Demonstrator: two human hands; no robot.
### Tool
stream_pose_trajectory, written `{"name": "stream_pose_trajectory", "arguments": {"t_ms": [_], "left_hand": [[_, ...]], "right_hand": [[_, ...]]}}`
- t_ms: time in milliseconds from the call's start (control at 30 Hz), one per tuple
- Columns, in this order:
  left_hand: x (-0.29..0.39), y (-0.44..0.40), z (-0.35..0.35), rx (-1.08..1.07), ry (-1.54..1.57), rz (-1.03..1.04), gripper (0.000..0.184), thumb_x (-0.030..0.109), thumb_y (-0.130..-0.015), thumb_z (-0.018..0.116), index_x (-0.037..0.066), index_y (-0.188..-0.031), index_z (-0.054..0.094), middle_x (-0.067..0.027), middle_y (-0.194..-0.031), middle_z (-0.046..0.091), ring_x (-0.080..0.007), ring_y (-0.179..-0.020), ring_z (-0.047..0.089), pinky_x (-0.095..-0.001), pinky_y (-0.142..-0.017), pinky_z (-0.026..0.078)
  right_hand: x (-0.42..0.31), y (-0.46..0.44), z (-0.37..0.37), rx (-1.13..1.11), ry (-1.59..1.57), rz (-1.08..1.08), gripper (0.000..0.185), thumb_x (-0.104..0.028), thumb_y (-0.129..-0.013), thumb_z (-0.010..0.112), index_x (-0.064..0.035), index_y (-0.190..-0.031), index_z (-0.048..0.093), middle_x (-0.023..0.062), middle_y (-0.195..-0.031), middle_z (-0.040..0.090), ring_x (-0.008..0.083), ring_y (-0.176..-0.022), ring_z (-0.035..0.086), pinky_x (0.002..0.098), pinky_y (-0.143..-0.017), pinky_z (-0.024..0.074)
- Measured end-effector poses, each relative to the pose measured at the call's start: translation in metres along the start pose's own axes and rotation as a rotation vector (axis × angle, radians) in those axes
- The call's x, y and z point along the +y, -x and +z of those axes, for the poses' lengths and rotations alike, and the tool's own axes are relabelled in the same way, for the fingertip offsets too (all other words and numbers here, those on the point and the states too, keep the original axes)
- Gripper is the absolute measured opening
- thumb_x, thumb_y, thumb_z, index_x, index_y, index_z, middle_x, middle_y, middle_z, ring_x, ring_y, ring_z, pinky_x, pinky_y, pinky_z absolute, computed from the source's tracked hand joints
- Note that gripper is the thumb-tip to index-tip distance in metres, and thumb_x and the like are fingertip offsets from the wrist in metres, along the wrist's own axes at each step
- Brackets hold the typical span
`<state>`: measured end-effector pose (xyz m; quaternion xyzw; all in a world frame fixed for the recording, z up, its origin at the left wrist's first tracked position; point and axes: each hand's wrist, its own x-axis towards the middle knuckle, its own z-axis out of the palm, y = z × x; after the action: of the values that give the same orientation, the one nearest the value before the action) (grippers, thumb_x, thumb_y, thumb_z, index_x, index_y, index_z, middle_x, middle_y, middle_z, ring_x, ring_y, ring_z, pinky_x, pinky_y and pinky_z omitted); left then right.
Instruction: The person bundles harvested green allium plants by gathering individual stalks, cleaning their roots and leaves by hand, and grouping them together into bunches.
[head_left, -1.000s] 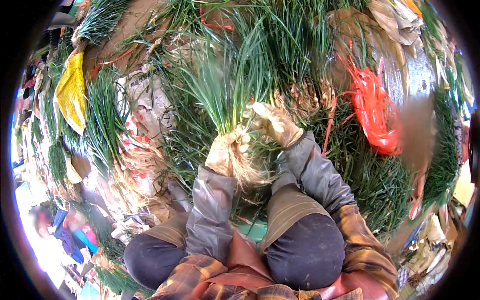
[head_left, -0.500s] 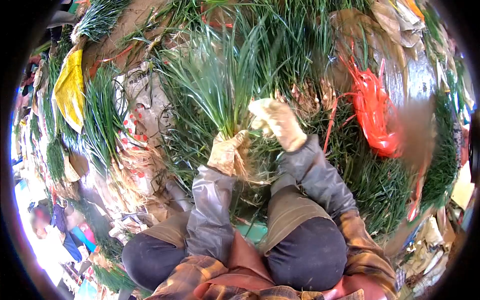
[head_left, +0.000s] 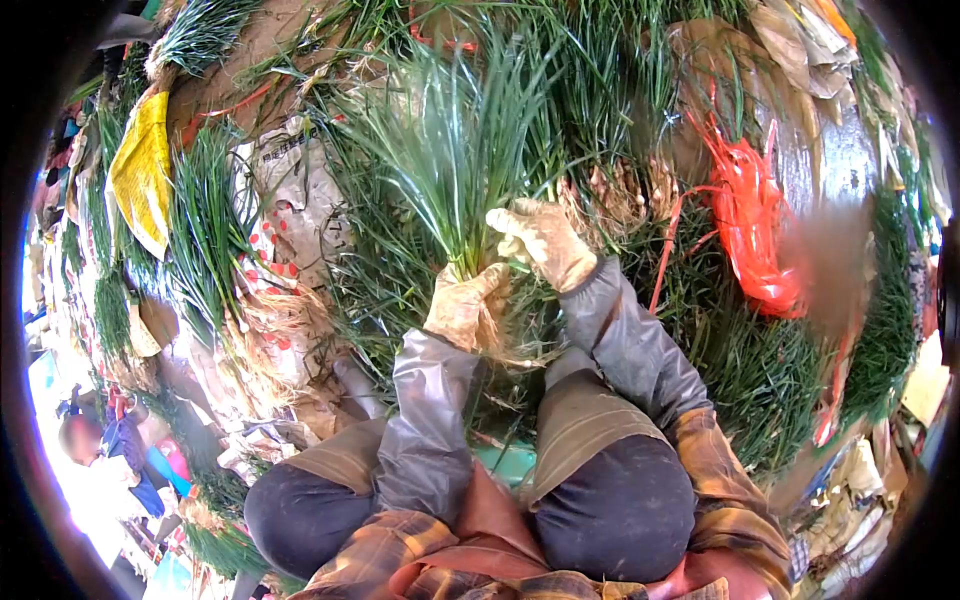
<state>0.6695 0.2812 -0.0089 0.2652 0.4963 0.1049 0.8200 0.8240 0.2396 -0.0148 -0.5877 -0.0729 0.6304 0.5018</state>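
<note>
A bunch of spring onions (head_left: 455, 170), with long thin green leaves fanned upward, stands in my left hand (head_left: 468, 305). That hand wears a pale work glove and is closed around the lower stems; pale roots (head_left: 515, 355) hang out below it. My right hand (head_left: 545, 240), gloved as well, is beside the bunch on its right. Its fingers are curled together close to the leaves, and what they pinch, if anything, is too small to make out. Loose green leaves (head_left: 385, 310) lie beneath both hands.
To the left, more spring onions (head_left: 205, 235) with roots lie on a printed sack (head_left: 300, 180), near a yellow cloth (head_left: 140, 175). Red plastic strips (head_left: 750, 220) lie at right. Onion bulbs (head_left: 615, 200) show beyond my right hand. My bent knees (head_left: 615, 490) frame the near side.
My right hand has come slightly left and down, closer to the bunch, with its fingers more curled. My left hand and the bunch have shifted a little to the right.
</note>
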Motion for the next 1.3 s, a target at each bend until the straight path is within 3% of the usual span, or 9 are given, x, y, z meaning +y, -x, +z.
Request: {"name": "stream_pose_trajectory", "arguments": {"t_ms": [300, 400, 567, 667, 867, 967, 1033, 1100, 1300], "left_hand": [[0.005, 0.008, -0.019, -0.156, 0.391, -0.082, 0.02, 0.013, -0.086, 0.058, 0.004, -0.104, 0.052, -0.0028, -0.067, 0.051, -0.0143, -0.054, 0.048, -0.0281, -0.05, 0.042], [0.005, 0.006, -0.022, -0.329, 0.522, -0.05, 0.024, 0.016, -0.088, 0.055, 0.004, -0.107, 0.05, -0.0006, -0.063, 0.043, -0.012, -0.052, 0.042, -0.0269, -0.049, 0.036], [0.004, 0.012, -0.019, -0.426, 0.525, -0.126, 0.03, 0.019, -0.089, 0.051, -0.001, -0.111, 0.05, 0.0004, -0.063, 0.041, -0.0098, -0.052, 0.04, -0.0262, -0.05, 0.036], [0.001, 0.015, -0.022, -0.32, 0.451, -0.152, 0.028, 0.018, -0.088, 0.052, 0.0, -0.109, 0.052, 0.0009, -0.065, 0.045, -0.0103, -0.052, 0.041, -0.0272, -0.05, 0.036], [0.023, 0.012, -0.029, -0.354, 0.481, 0.13, 0.021, 0.02, -0.085, 0.055, 0.005, -0.1, 0.054, -0.002, -0.072, 0.053, -0.0168, -0.065, 0.052, -0.042, -0.067, 0.049], [0.059, 0.034, -0.013, -0.395, 0.573, 0.296, 0.017, 0.015, -0.084, 0.056, 0.008, -0.099, 0.053, -0.0112, -0.099, 0.058, -0.0299, -0.091, 0.058, -0.055, -0.081, 0.049], [0.08, 0.033, -0.011, -0.457, 0.578, 0.668, 0.013, 0.014, -0.084, 0.056, 0.011, -0.096, 0.051, -0.0127, -0.112, 0.056, -0.0358, -0.105, 0.054, -0.0604, -0.084, 0.046], [0.101, 0.046, -0.021, -0.278, 0.608, 0.623, 0.016, 0.014, -0.084, 0.056, 0.012, -0.097, 0.048, -0.0095, -0.104, 0.057, -0.0324, -0.101, 0.055, -0.0543, -0.082, 0.05], [0.069, 0.011, -0.046, -0.409, 0.516, 0.305, 0.065, 0.015, -0.082, 0.064, 0.003, -0.136, 0.029, 0.0009, -0.065, 0.051, -0.0143, -0.061, 0.052, -0.0333, -0.062, 0.05]], "right_hand": [[0.017, -0.026, -0.097, 0.256, -0.752, -0.539, 0.021, -0.021, -0.088, 0.053, -0.0024, -0.095, 0.059, 0.0078, -0.082, 0.064, 0.012, -0.058, 0.056, 0.0196, -0.047, 0.0469], [-0.001, -0.001, -0.073, 0.333, 0.036, -0.237, 0.03, -0.02, -0.089, 0.05, -0.0042, -0.114, 0.056, 0.0071, -0.099, 0.065, 0.0098, -0.062, 0.059, 0.0201, -0.047, 0.045], [0.02, -0.009, 0.002, -0.209, -0.132, -0.062, 0.031, -0.029, -0.092, 0.051, -0.004, -0.111, 0.054, 0.001, -0.089, 0.06, 0.01, -0.077, 0.058, 0.0195, -0.061, 0.0478], [0.079, -0.058, 0.007, -0.049, 0.609, -0.529, 0.021, -0.025, -0.09, 0.054, -0.0091, -0.104, 0.059, 0.0065, -0.078, 0.06, 0.0121, -0.066, 0.054, 0.0275, -0.054, 0.0452], [0.048, -0.023, -0.025, 0.388, 0.904, 0.009, 0.027, -0.028, -0.092, 0.051, -0.0064, -0.102, 0.063, 0.0047, -0.061, 0.059, 0.0139, -0.051, 0.055, 0.0299, -0.046, 0.0467], [0.106, 0.01, -0.018, -0.196, 1.409, 0.066, 0.05, -0.047, -0.091, 0.044, -0.0056, -0.116, 0.056, 0.0086, -0.081, 0.063, 0.0157, -0.064, 0.059, 0.0318, -0.061, 0.0524], [0.124, 0.042, -0.016, -0.708, 0.937, -0.215, 0.058, -0.043, -0.085, 0.058, -0.0014, -0.125, 0.049, 0.0227, -0.113, 0.057, 0.0308, -0.103, 0.057, 0.0383, -0.089, 0.0454], [0.101, 0.051, -0.013, -0.967, 0.983, 0.19, 0.06, -0.036, -0.078, 0.069, -0.0007, -0.122, 0.05, 0.0194, -0.119, 0.056, 0.0289, -0.105, 0.055, 0.0358, -0.093, 0.0422], [0.0, 0.067, -0.035, 0.07, 1.135, 0.046, 0.033, -0.019, -0.079, 0.065, -0.0081, -0.11, 0.059, 0.0082, -0.095, 0.064, 0.0162, -0.083, 0.06, 0.0306, -0.073, 0.0507]]}}
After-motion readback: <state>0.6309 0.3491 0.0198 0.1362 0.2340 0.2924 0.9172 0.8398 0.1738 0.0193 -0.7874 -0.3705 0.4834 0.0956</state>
